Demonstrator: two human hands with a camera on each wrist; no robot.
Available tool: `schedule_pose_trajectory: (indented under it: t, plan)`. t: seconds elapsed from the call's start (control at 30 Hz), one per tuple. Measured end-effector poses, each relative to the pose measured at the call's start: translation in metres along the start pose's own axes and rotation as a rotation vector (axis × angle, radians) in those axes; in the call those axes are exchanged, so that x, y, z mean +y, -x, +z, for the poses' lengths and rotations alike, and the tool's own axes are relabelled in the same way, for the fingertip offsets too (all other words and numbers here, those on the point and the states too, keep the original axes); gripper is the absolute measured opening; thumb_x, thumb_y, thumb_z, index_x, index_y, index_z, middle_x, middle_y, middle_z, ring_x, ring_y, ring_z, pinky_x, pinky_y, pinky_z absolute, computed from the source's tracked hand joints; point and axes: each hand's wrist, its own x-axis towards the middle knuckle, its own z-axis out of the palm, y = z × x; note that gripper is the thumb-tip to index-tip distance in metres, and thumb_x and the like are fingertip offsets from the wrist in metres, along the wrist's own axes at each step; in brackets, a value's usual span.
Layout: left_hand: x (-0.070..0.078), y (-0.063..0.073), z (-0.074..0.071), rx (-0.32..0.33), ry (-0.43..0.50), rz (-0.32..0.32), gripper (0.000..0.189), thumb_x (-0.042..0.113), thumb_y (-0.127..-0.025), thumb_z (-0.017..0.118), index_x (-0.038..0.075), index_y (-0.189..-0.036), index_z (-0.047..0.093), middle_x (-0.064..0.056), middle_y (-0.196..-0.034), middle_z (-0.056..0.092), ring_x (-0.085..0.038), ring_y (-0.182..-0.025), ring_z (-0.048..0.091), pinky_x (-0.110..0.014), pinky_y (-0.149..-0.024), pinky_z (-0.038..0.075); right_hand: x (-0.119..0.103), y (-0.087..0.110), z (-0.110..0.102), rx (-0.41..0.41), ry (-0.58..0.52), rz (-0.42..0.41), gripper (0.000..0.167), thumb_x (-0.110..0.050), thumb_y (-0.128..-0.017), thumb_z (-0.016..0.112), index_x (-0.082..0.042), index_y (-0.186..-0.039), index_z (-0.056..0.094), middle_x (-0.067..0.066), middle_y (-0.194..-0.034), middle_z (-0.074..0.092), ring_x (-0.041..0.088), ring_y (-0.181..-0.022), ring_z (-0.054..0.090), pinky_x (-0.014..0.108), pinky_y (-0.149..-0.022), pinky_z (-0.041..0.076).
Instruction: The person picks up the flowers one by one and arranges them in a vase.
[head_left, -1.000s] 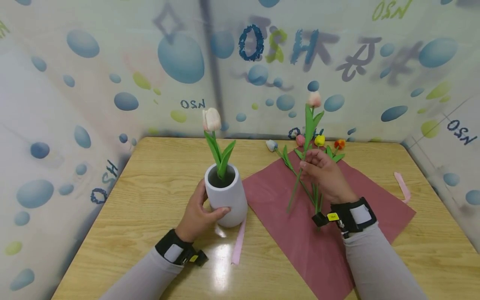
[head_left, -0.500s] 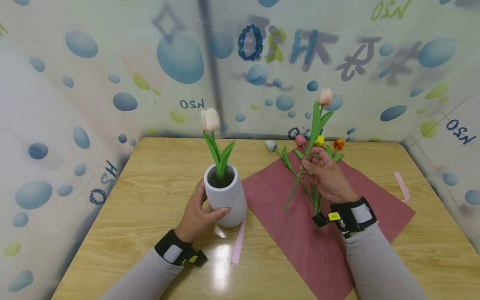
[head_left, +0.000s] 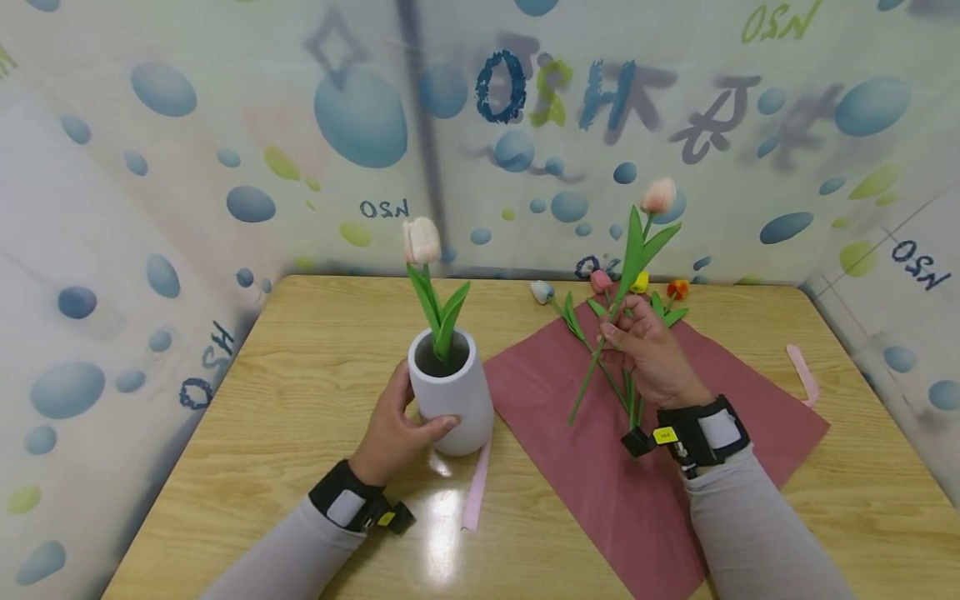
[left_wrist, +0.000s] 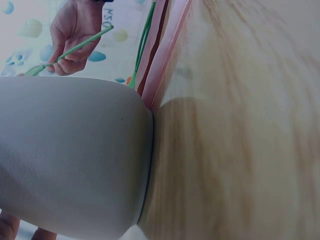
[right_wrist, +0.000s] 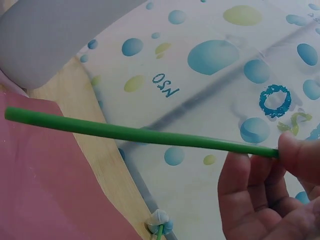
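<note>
My left hand point(head_left: 401, 429) grips a white vase point(head_left: 455, 404) from its left side, thumb across the front. In the vase stands a white tulip point(head_left: 422, 242) with green leaves. Over the wrapping paper, my right hand point(head_left: 651, 350) pinches the stem of a pale pink tulip point(head_left: 659, 197), which tilts with its bloom up and to the right. The right wrist view shows the bare lower stem point(right_wrist: 150, 136) sticking out from thumb and fingers. In the left wrist view the vase wall point(left_wrist: 75, 150) fills much of the picture, and the right hand point(left_wrist: 77, 35) is behind it.
Dark pink wrapping paper point(head_left: 570, 467) lies on the wooden table point(head_left: 300, 358). On it are several tulips, among them a blue one point(head_left: 542, 291), a pink one point(head_left: 600, 281) and an orange one point(head_left: 678, 288). Pink ribbons point(head_left: 476, 492) lie by the vase and at the right.
The pale pink tulip in my right hand has tilted, its bloom shifting to the right and its stem end slightly left. My left hand and the vase have stayed in place.
</note>
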Motion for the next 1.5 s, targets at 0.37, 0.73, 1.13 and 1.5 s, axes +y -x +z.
schedule_pose_trajectory:
  t: [0.37, 0.73, 1.13, 1.5]
  plan:
    - [0.001, 0.001, 0.000, -0.003, 0.016, -0.018, 0.089, 0.007, -0.081, 0.085, 0.026, -0.155, 0.041, -0.003, -0.146, 0.056, -0.018, -0.131, 0.056, -0.063, -0.112, 0.039, -0.009, 0.001, 0.014, 0.041, -0.192, 0.012, 0.018, -0.006, -0.106, 0.055, -0.012, -0.122, 0.048, -0.001, -0.100, 0.066, 0.012, -0.085, 0.071, 0.026, -0.081, 0.062]
    - [-0.001, 0.000, 0.000, 0.002, 0.006, 0.002, 0.088, 0.006, -0.081, 0.086, 0.023, -0.155, 0.042, -0.004, -0.145, 0.057, -0.018, -0.129, 0.057, -0.062, -0.111, 0.041, -0.031, -0.003, 0.047, -0.065, -0.385, -0.042, 0.024, 0.002, -0.107, 0.046, -0.011, -0.127, 0.051, 0.003, -0.115, 0.064, 0.016, -0.101, 0.072, 0.030, -0.092, 0.061]
    - [0.001, 0.001, -0.001, 0.005, 0.000, -0.003, 0.090, 0.005, -0.081, 0.086, 0.022, -0.156, 0.040, -0.006, -0.145, 0.056, -0.018, -0.131, 0.056, -0.061, -0.112, 0.041, -0.044, -0.017, 0.086, -0.001, -0.421, -0.044, 0.022, -0.002, -0.108, 0.049, -0.009, -0.128, 0.053, 0.005, -0.108, 0.064, 0.015, -0.099, 0.070, 0.031, -0.091, 0.061]
    - [0.001, 0.000, -0.001, 0.006, -0.020, -0.001, 0.091, 0.007, -0.080, 0.086, 0.022, -0.157, 0.040, -0.006, -0.145, 0.057, -0.017, -0.132, 0.056, -0.059, -0.111, 0.043, -0.058, -0.026, 0.118, 0.072, -0.423, -0.146, 0.020, -0.004, -0.108, 0.049, -0.013, -0.125, 0.052, 0.003, -0.107, 0.061, 0.016, -0.101, 0.064, 0.032, -0.092, 0.060]
